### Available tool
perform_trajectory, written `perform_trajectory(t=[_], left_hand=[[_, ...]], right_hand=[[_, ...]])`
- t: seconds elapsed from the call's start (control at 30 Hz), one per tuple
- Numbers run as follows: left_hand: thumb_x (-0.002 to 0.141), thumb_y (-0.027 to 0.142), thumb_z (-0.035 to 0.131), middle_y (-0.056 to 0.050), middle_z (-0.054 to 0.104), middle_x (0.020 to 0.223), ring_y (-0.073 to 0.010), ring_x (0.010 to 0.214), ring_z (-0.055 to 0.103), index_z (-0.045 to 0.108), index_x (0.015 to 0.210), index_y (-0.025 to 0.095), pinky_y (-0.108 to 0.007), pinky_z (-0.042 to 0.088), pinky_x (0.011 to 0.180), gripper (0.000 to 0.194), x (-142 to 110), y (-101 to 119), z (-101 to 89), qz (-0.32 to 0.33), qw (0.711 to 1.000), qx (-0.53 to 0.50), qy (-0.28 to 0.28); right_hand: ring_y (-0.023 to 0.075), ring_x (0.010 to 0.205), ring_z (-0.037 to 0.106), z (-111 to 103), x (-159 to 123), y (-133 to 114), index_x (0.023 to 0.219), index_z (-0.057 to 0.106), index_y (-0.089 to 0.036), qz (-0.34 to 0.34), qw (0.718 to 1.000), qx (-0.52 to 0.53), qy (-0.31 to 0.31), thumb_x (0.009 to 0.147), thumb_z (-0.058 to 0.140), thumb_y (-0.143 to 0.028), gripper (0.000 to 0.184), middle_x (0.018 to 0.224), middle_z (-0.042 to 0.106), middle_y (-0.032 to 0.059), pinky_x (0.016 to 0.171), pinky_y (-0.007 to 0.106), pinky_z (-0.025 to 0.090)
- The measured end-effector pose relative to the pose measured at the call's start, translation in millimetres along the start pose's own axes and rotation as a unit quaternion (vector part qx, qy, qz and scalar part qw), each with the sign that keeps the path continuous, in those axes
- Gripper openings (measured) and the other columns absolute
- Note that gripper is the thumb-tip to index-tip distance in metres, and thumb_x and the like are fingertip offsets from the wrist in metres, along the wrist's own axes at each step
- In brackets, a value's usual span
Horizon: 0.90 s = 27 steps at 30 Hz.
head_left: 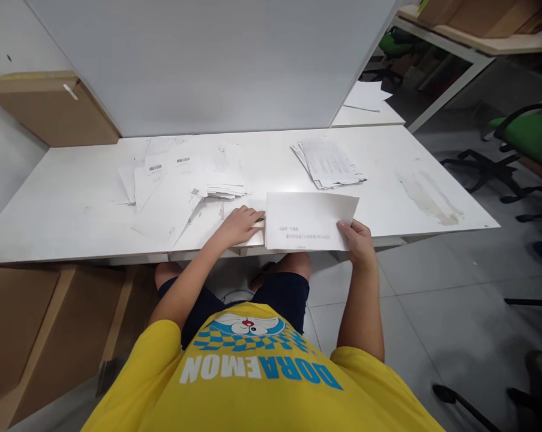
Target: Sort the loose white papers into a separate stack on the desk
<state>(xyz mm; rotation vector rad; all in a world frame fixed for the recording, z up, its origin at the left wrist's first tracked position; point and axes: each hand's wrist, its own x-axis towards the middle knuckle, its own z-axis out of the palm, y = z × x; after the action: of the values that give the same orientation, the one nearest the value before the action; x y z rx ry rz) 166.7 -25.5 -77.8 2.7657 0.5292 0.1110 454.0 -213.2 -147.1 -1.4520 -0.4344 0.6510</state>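
Observation:
My right hand grips the right edge of a white sheet of paper, thumb on top. The sheet has a few printed lines near its lower edge and is held over the table's front edge; how many layers it has is unclear. My left hand is at the paper's left edge, its fingers bent together over a small pale and dark object that they mostly hide. Beyond my left hand lies a spread of loose papers, some with barcodes. Behind the held sheet sits a stack of printed papers.
The white table ends at a tall white panel. A cardboard box stands at the back left, and more cardboard is below left. Further papers lie at the back right. Wheeled chairs stand on the right.

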Motion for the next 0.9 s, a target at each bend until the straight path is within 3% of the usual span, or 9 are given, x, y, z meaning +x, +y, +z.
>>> perform_trajectory(t=[0.17,0.23,0.4,0.53,0.67,0.8,0.9], left_hand=[[0.096,0.041,0.043,-0.016,0.054,0.14,-0.031,0.123,0.055,0.029,0.15,0.017,-0.038,0.048,0.092,0.06,3,2,-10.6,-0.142,0.987,-0.074,0.023],[0.096,0.04,0.041,-0.021,0.053,0.139,-0.0336,0.119,0.058,0.031,0.148,0.014,-0.039,0.049,0.087,0.059,8,7,-16.7,-0.206,0.975,-0.076,0.014],[0.097,0.035,0.034,-0.023,0.067,0.105,-0.0365,0.098,0.066,0.035,0.14,0.005,-0.041,0.049,0.079,0.053,20,8,-29.9,-0.301,0.952,-0.02,-0.054],[0.098,0.036,0.028,-0.019,0.069,0.095,-0.0344,0.091,0.067,0.028,0.146,0.002,-0.039,0.048,0.076,0.058,15,-2,-31.6,-0.323,0.945,-0.027,-0.048],[0.099,0.042,0.028,-0.017,0.07,0.095,-0.0315,0.091,0.066,0.025,0.149,0.006,-0.035,0.047,0.074,0.062,5,-12,-21.5,-0.299,0.949,-0.102,0.002],[0.099,0.038,0.032,-0.01,0.068,0.089,-0.0289,0.09,0.065,0.037,0.144,0.016,-0.034,0.047,0.077,0.051,2,-18,-8.4,-0.26,0.953,-0.135,0.074],[0.099,0.036,0.032,-0.006,0.065,0.08,-0.0278,0.083,0.065,0.043,0.14,0.02,-0.033,0.046,0.073,0.045,3,-18,-3.9,-0.262,0.951,-0.143,0.085]], right_hand=[[0.0241,0.069,0.068,-13,-23,5,0.085,0.073,-0.023,0.076,0.996,-0.003,-0.052,0.056,0.085,-0.051,0.042,0.076,0.074,0.0024,0.059,0.034,0.054],[0.0256,0.073,0.069,-12,-31,8,0.086,0.073,-0.024,0.085,0.994,-0.011,-0.061,0.057,0.084,-0.053,0.043,0.079,0.075,0.0037,0.061,0.035,0.055],[0.0276,0.077,0.07,1,-45,14,0.086,0.072,-0.024,0.1,0.993,-0.019,-0.061,0.053,0.084,-0.057,0.049,0.079,0.075,0.0045,0.065,0.037,0.056],[0.0273,0.08,0.07,14,-55,13,0.087,0.072,-0.024,0.123,0.989,-0.013,-0.085,0.053,0.085,-0.056,0.048,0.081,0.075,0.0043,0.068,0.036,0.056],[0.0261,0.081,0.07,24,-61,6,0.088,0.074,-0.022,0.164,0.975,-0.019,-0.147,0.058,0.085,-0.052,0.044,0.086,0.076,0.0057,0.068,0.035,0.056],[0.0245,0.077,0.07,30,-60,-2,0.09,0.076,-0.02,0.187,0.965,-0.027,-0.18,0.058,0.086,-0.049,0.044,0.086,0.076,0.0063,0.064,0.032,0.054],[0.0238,0.073,0.068,30,-58,-6,0.089,0.076,-0.019,0.193,0.962,-0.057,-0.183,0.059,0.086,-0.048,0.042,0.085,0.076,0.0069,0.06,0.032,0.053]])
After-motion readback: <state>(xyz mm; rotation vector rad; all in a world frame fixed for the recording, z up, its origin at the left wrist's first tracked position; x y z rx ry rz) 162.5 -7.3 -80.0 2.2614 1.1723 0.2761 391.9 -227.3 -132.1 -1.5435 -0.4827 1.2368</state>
